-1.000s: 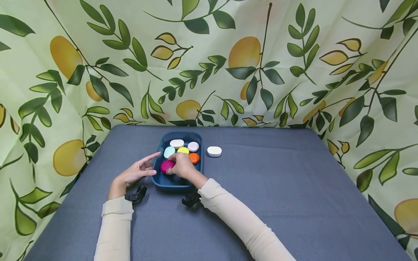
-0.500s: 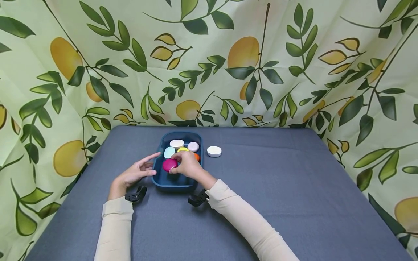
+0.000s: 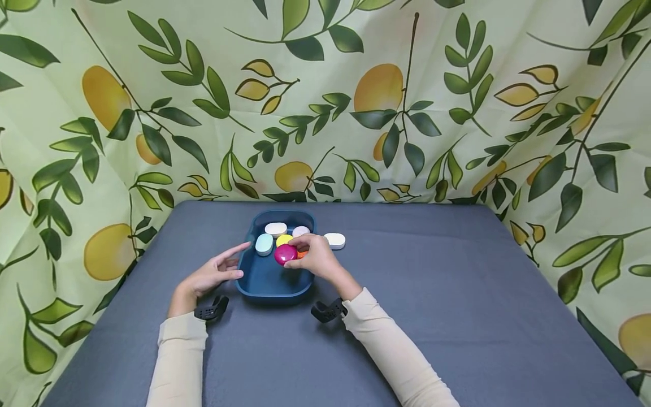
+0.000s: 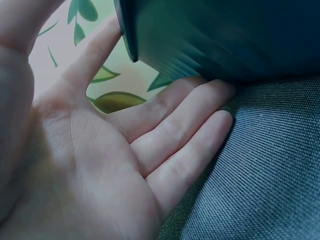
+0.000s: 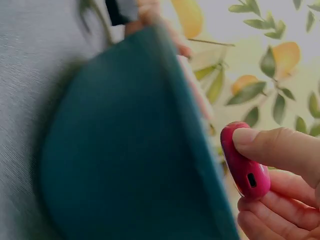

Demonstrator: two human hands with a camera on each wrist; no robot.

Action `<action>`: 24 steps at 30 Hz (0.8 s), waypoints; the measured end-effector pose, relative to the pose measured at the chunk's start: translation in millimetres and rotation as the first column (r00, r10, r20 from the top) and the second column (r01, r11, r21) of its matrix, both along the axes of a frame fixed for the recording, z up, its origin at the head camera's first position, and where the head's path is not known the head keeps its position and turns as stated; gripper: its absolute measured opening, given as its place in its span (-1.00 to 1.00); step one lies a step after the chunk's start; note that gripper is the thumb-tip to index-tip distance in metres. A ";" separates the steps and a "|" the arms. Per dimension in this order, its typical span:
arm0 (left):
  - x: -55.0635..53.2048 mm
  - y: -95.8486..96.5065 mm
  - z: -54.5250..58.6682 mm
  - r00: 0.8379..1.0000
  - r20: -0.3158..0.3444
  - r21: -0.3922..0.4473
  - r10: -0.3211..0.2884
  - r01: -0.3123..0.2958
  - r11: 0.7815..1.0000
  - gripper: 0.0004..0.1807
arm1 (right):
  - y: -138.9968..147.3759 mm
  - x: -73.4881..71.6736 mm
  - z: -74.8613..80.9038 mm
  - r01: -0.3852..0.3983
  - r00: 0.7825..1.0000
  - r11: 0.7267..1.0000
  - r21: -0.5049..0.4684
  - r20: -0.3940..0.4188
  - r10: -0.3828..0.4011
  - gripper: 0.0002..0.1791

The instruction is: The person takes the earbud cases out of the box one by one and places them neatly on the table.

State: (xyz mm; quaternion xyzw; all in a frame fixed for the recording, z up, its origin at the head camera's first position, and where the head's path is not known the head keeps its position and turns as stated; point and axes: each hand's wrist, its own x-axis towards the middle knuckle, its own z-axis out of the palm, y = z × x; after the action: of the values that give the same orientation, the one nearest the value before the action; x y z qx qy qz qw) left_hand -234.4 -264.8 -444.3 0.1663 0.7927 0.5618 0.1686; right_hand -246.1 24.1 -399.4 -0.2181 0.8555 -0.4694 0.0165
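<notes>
Magenta case (image 3: 285, 255) should be light, stiff, slippery; edges seem the best hold; the right hand (image 3: 319, 257) pinches them from three o'clock.

A glossy, plain magenta case (image 3: 285, 254) has a small black slot. The tray (image 3: 274, 287) is solid dark blue, looking teal from the right wrist. Other cases are pale aqua (image 3: 264, 244), bright yellow (image 3: 283, 240), light lavender (image 3: 300, 231), orange (image 3: 302, 255) and white, one white case (image 3: 276, 229) inside the tray and a second white case (image 3: 335, 241) outside. The tablecloth (image 3: 432, 305) is slate grey-blue, finely flecked; the sleeves (image 3: 175, 356) are plain cream. The pale green curtain (image 3: 325, 73) carries green leaves, brown stems and orange-yellow fruit.
</notes>
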 end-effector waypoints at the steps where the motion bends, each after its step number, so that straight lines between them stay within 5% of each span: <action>1: 0.0 -0.5 -0.3 1.000 -0.001 0.001 -0.001 0.001 1.000 -0.19 | 3.4 -0.9 -0.1 0.015 1.000 1.000 -0.025 0.011 -0.015 -0.50; 9: -0.6 -1.3 -1.5 1.000 0.001 0.008 0.001 -0.001 1.000 -0.19 | 30.4 -6.7 0.0 0.129 0.992 0.981 -0.142 0.013 -0.128 -0.52; 24: 0.9 -0.9 0.8 1.000 0.018 0.009 -0.006 0.006 1.000 -0.17 | 69.1 -22.7 -6.6 0.283 0.959 0.947 -0.153 0.040 -0.280 -0.49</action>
State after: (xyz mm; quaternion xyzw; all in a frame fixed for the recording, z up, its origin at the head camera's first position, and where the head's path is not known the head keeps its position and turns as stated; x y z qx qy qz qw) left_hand -233.4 -265.7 -443.5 0.1644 0.7882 0.5661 0.1766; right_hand -268.8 93.3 -405.9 -0.0902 0.8380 -0.5347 -0.0603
